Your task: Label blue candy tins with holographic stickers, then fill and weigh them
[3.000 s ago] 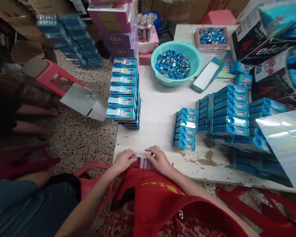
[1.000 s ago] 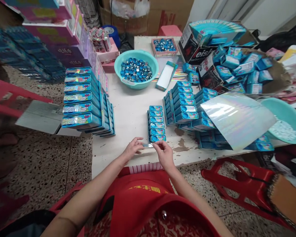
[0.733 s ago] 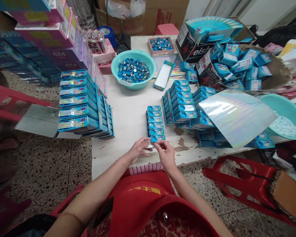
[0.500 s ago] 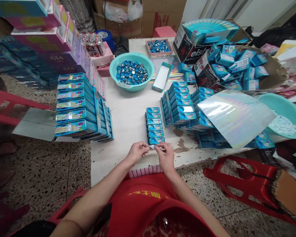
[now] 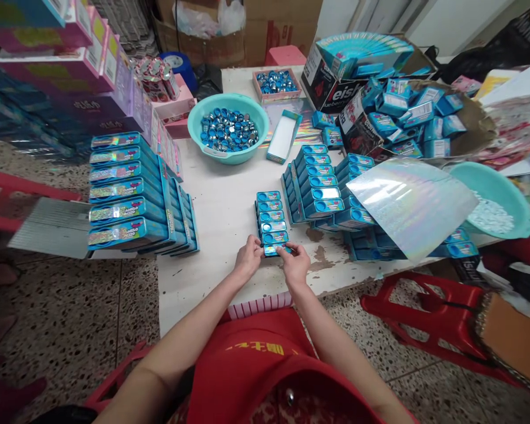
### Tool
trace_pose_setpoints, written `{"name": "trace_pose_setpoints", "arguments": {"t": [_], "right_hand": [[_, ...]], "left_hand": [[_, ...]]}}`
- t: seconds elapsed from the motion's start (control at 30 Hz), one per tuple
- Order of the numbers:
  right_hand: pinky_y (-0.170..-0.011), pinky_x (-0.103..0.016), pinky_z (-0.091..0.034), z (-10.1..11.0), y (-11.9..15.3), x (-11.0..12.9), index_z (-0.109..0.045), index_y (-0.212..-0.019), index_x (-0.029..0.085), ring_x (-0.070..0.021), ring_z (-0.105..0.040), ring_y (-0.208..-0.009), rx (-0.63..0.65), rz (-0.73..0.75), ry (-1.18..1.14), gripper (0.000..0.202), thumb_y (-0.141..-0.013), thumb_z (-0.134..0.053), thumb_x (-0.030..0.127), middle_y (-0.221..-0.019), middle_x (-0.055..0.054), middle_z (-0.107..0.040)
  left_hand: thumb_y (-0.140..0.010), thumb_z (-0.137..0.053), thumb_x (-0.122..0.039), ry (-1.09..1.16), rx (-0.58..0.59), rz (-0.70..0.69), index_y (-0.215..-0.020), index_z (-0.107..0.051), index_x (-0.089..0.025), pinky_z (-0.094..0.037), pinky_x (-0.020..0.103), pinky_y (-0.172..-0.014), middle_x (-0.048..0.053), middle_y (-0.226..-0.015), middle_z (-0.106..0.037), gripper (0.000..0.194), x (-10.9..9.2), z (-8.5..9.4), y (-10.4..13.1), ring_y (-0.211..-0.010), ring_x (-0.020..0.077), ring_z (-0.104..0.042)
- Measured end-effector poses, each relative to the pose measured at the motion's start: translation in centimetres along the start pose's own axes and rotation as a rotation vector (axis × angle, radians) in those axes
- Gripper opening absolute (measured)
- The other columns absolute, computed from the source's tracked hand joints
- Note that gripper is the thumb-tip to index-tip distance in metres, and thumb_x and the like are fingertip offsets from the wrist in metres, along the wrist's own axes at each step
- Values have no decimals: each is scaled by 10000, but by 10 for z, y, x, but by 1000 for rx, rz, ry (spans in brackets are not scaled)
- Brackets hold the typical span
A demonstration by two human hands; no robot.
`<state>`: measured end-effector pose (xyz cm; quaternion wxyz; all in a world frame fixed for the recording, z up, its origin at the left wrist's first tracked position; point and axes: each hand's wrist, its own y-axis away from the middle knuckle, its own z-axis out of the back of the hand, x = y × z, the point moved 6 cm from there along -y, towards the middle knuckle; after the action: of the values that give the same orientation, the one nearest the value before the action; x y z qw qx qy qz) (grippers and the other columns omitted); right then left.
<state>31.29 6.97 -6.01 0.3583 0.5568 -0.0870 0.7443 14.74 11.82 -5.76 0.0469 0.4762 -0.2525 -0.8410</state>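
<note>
A short row of blue boxes (image 5: 271,217) stands on the white table in front of me. At the left end of its nearest box is my left hand (image 5: 249,258), its fingers closed beside the box edge. My right hand (image 5: 296,262) is at the right end of the same box, fingers bent and thumb on its top face. A pale, shiny piece lies on that top face between the hands. Whether the left fingers pinch anything is too small to tell.
Stacked blue boxes stand at left (image 5: 119,194) and right (image 5: 318,176). Behind are a teal bowl (image 5: 229,158) of small round pieces and an open tray (image 5: 282,138). A holographic sheet (image 5: 410,200) overlaps the right stacks, near a second teal bowl (image 5: 521,212).
Both hands have moved forward from just before the row onto its nearest box. The small pale piece held between them is now on that box's top. The view has shifted slightly.
</note>
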Motion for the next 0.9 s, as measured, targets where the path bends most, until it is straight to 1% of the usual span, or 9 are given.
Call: {"name": "trace_pose_setpoints", "arguments": {"t": [0.13, 0.27, 0.33, 0.4, 0.5, 0.57, 0.63, 0.73, 0.9], "right_hand": [[-767, -350, -486, 3, -1, 7, -575, -989, 140, -209, -610, -826, 9, 41, -14, 502, -584, -688, 415, -979, -122, -659], [-742, -348, -493, 5, -8, 9, -591, -856, 144, -206, -611, -759, 20, 35, 32, 357, -615, -658, 398, -841, -96, -667], [-723, -347, -496, 7, -9, 10, -603, -854, 137, -203, -608, -746, 38, 11, 40, 305, -669, -608, 380, -825, -93, -664], [-754, -349, -488, 15, -3, 18, -615, -945, 126, -205, -601, -817, 17, 77, 75, 320, -738, -548, 360, -937, -118, -654], [-774, -330, -468, 23, 26, 40, -599, -1096, 151, -186, -566, -869, 7, 324, 171, 343, -832, -497, 345, -1048, -115, -600], [-710, -299, -466, 10, 54, 46, -622, -1065, 174, -164, -553, -783, 198, 449, 198, 283, -865, -497, 331, -926, -71, -598], [-660, -271, -463, -16, 85, 39, -648, -1001, 188, -144, -545, -707, 536, 506, 196, 211, -873, -513, 286, -798, -29, -581], [-706, -271, -479, -57, 123, 15, -654, -1014, 185, -148, -561, -752, 957, 567, 309, 195, -846, -556, 190, -819, -34, -580], [-880, -349, -454, -92, 143, -10, -553, -1228, 178, -212, -514, -996, 1151, 762, 674, 395, -835, -574, 147, -1071, -108, -557]], "left_hand": [[-846, -405, -209, -178, -71, -26, -1181, -507, -159, -411, 386, -894, 142, -1087, -653, 354, 11, 2, 12, -1035, 266, -588], [-790, -498, -227, -218, 103, -140, -1386, -359, -128, -289, 442, -1067, 181, -1486, -331, 620, 9, -31, 27, -1352, 310, -318], [-767, -540, -242, -293, 204, -97, -1406, -338, -147, -253, 513, -1069, 173, -1533, -230, 677, 10, -33, 30, -1386, 351, -226], [-822, -491, -311, -335, 266, -72, -1348, -428, -169, -250, 537, -1054, 159, -1517, -278, 548, 14, -13, 34, -1371, 358, -246], [-836, -478, -435, -240, 431, -141, -1228, -542, -195, -329, 394, -1020, 117, -1369, -496, 463, 27, 32, 57, -1241, 278, -433], [-689, -649, -432, -196, 635, -97, -1139, -585, -195, -409, 302, -892, 71, -1165, -620, 512, 51, 50, 85, -1044, 232, -546], [-656, -643, -388, -174, 672, 11, -939, -626, -161, -416, 257, -725, 20, -865, -643, 363, 78, 59, 106, -806, 179, -555], [-707, -520, -383, -12, 472, 127, -687, -578, -145, -347, 238, -614, -23, -615, -514, 246, 107, 61, 112, -636, 127, -450], [-650, -519, -377, 147, 249, 207, -585, -533, -151, -270, 236, -556, -50, -524, -410, 236, 128, 54, 99, -562, 98, -347]]}}
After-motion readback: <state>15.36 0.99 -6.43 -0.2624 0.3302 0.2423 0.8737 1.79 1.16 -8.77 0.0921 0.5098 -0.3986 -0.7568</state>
